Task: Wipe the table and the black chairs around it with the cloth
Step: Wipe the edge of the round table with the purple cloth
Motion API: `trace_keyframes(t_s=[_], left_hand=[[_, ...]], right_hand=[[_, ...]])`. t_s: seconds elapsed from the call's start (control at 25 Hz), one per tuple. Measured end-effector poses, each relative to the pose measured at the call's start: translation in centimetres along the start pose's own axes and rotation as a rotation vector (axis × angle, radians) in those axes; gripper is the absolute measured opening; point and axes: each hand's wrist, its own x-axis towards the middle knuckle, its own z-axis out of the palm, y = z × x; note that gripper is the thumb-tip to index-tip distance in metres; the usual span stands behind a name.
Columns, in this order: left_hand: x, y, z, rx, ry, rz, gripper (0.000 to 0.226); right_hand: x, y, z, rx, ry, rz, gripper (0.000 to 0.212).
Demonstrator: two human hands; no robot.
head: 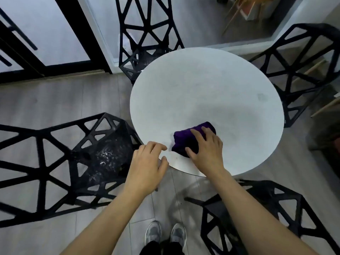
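Down at the bottom, a pair of grey shoes (165, 234) is seen on the pale wood floor (73, 100), with a black lattice chair (257, 208) just to their right. A second black chair (55, 162) is parked at the left, its seat tucked close to the round white table (202, 85). The left hand (147, 166) is laid over the table's near rim, fingers loosely bent, nothing held. Just beside it, the right hand (207, 150) is pressed onto the folded purple cloth (184, 142), fingers spread fairly straight across the top and the thumb set against its near side. The cloth is kept flat on the tabletop, close to the near edge. Further off, a third chair (147, 34) is pushed in at the far side and a fourth (303, 57) at the right. Black-framed glass doors (55, 34) are seen at far left.
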Motion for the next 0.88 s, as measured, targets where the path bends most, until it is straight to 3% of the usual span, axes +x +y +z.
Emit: trace_keyframes(t_s=[0.24, 0.52, 0.72, 0.88], left_hand=[[-1.1, -2.1, 1.2, 0.018, -0.016, -0.083, 0.025], [-2.7, -3.0, 0.1, -0.005, 0.043, -0.170, 0.023], [-4.5, -5.0, -1.6, -0.002, 0.097, -0.270, 0.024], [-5.3, -8.2, -3.6, 0.002, 0.133, -0.355, 0.025]], right_hand=[[1.4, 1.0, 3.0, -0.143, -0.234, 0.028, 0.086], [3.2, 1.3, 3.3, -0.183, -0.049, -0.063, 0.053], [3.4, -1.3, 3.0, -0.123, -0.054, -0.134, 0.053], [2.9, -8.5, 3.2, 0.027, -0.004, -0.227, 0.051]])
